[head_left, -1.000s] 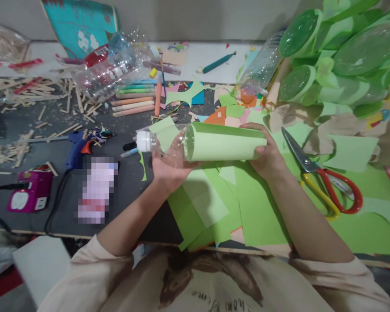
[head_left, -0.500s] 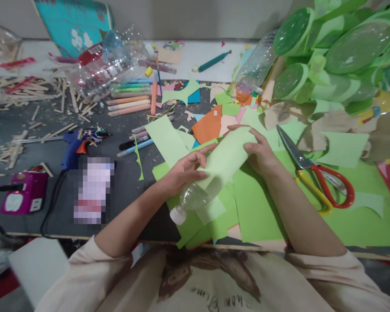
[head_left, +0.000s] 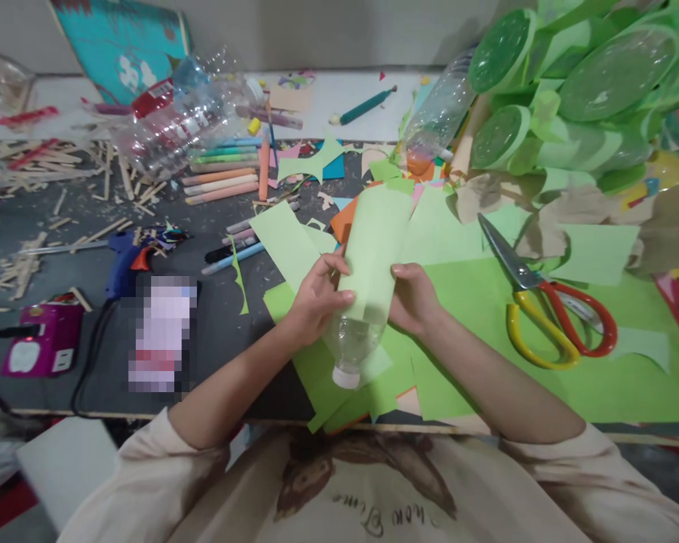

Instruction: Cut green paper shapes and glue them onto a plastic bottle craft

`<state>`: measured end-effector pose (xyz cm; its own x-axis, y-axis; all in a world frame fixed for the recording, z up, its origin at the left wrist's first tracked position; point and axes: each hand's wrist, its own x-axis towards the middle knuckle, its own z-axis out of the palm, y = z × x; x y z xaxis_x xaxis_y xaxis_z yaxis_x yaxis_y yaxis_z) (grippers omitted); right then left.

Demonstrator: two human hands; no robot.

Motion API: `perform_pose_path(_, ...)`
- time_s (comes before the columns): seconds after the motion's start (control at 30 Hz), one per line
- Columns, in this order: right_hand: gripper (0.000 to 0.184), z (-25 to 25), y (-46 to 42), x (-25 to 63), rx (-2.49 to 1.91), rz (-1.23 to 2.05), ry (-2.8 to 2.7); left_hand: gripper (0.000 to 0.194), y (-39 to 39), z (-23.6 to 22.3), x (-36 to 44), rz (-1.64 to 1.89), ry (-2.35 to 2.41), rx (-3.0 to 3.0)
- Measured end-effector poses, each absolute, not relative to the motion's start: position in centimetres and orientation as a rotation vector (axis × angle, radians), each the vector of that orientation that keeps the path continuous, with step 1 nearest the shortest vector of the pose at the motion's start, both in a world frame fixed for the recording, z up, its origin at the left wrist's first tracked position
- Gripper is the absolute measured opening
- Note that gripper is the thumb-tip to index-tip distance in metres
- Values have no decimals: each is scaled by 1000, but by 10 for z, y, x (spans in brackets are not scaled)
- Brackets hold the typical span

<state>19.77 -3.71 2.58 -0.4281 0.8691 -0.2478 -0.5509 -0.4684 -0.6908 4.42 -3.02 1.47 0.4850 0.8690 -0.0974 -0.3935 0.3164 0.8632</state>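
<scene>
A clear plastic bottle (head_left: 357, 337) with a white cap points toward me, its body wrapped in a pale green paper sheet (head_left: 378, 237). My left hand (head_left: 320, 298) grips the wrapped bottle from the left, thumb and fingers on the paper near the bottle's shoulder. On the other side, my right hand (head_left: 416, 300) holds it with the thumb on the paper's right edge; its other fingers are hidden behind. Beneath lie bright green paper sheets (head_left: 458, 332). Scissors (head_left: 523, 279) with one red and one yellow handle rest open to the right of my right hand.
A blue glue gun (head_left: 121, 260), a phone (head_left: 164, 332) and a purple power box (head_left: 42, 339) lie at left. Behind are markers (head_left: 223, 185), wood sticks (head_left: 39, 154) and clear bottles (head_left: 175, 128). Green-wrapped bottles (head_left: 588, 98) are piled at back right.
The wrapped bottle has turned more upright in view, its cap swinging right. My right hand has slid from its far end down along its right side, toward me.
</scene>
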Motion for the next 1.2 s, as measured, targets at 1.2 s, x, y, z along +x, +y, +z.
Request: perform_pose_path(1.2, 65, 20, -31, 217, -1012, 1792, -797, 62, -32, 3, 30, 1176, 698, 1826)
